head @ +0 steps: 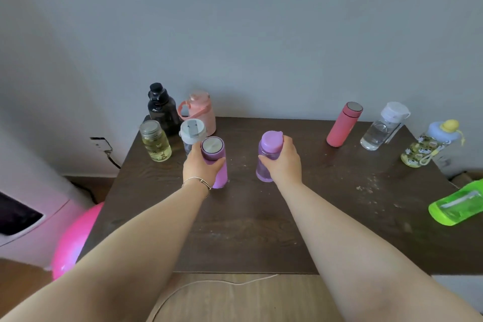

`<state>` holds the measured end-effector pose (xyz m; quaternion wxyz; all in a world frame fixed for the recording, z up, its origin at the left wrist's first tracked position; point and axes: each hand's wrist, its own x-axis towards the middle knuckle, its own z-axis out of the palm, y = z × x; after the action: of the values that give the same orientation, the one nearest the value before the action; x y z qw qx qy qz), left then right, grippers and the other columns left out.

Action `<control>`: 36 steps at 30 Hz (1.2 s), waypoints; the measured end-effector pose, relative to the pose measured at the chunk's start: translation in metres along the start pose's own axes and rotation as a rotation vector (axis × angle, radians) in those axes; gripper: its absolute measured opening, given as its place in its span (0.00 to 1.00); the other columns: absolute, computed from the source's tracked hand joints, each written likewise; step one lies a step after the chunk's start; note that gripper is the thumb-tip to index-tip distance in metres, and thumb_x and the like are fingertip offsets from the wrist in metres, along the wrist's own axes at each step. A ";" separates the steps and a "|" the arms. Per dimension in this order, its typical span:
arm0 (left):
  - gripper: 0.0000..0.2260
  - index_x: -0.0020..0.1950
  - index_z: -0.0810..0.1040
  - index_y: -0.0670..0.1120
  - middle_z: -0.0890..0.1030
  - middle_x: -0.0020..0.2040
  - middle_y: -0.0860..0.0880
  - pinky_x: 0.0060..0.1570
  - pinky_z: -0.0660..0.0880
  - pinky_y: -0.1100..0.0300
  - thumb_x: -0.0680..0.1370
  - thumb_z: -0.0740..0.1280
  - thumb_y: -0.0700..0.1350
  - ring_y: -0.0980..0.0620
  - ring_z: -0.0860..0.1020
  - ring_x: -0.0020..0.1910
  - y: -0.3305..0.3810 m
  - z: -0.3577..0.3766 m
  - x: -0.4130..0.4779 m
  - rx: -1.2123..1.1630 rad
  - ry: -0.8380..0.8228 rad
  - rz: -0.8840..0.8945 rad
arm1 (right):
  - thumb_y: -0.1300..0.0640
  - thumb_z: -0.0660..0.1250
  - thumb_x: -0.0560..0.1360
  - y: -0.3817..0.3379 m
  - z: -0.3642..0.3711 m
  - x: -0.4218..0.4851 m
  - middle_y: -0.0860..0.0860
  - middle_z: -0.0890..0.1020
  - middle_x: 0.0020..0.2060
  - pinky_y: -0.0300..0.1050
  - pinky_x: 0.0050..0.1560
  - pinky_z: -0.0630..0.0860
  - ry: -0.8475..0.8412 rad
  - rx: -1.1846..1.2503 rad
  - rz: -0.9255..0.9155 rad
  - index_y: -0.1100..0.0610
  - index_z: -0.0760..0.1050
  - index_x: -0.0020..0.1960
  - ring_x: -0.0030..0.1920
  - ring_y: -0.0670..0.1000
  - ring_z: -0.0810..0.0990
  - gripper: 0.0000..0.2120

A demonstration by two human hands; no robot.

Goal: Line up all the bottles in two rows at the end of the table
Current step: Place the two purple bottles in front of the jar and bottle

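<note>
My left hand (201, 168) grips a purple flask with a steel lid (214, 150), upright on the dark table (261, 230). My right hand (283, 162) grips a clear purple bottle with a purple cap (270, 150). At the far left stand a black jug (160, 108), a pink jug with a handle (200, 110), a yellowish jar (154, 141) and a white-capped clear bottle (192, 134). On the far right stand a pink-red flask (343, 125), a clear bottle (383, 128) and a patterned kids' bottle (428, 145). A green bottle (458, 205) lies at the right edge.
A grey wall stands right behind the table's far edge. To the left, off the table, are a pink ball (75, 238) and a pink-white appliance (23, 217). A thin white cord (209, 285) lies on the wooden floor below the near edge.
</note>
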<state>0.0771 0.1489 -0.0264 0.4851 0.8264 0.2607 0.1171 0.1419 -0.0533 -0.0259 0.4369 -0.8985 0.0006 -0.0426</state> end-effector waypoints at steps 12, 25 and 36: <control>0.29 0.68 0.70 0.52 0.80 0.61 0.51 0.54 0.75 0.55 0.70 0.77 0.50 0.48 0.78 0.56 -0.085 -0.143 0.042 0.021 -0.030 -0.003 | 0.50 0.80 0.67 -0.078 0.109 -0.068 0.49 0.75 0.63 0.51 0.58 0.78 0.015 -0.010 0.106 0.50 0.64 0.70 0.63 0.54 0.76 0.37; 0.28 0.67 0.70 0.51 0.80 0.59 0.51 0.54 0.76 0.55 0.70 0.77 0.50 0.48 0.78 0.54 -0.127 -0.173 0.071 0.033 0.014 -0.060 | 0.49 0.79 0.67 -0.112 0.174 -0.056 0.49 0.75 0.66 0.52 0.62 0.76 -0.132 -0.068 0.055 0.50 0.65 0.70 0.64 0.53 0.76 0.37; 0.31 0.68 0.69 0.51 0.79 0.62 0.50 0.56 0.78 0.51 0.69 0.78 0.51 0.47 0.78 0.57 -0.132 -0.170 0.083 0.073 -0.024 -0.038 | 0.49 0.79 0.67 -0.108 0.194 -0.060 0.49 0.74 0.66 0.53 0.63 0.76 -0.164 -0.095 0.078 0.50 0.65 0.70 0.65 0.54 0.75 0.37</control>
<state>0.0287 0.3720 -0.0601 0.4598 0.8398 0.2747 0.0885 0.0932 0.1680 -0.0648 0.3935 -0.9180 0.0020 0.0484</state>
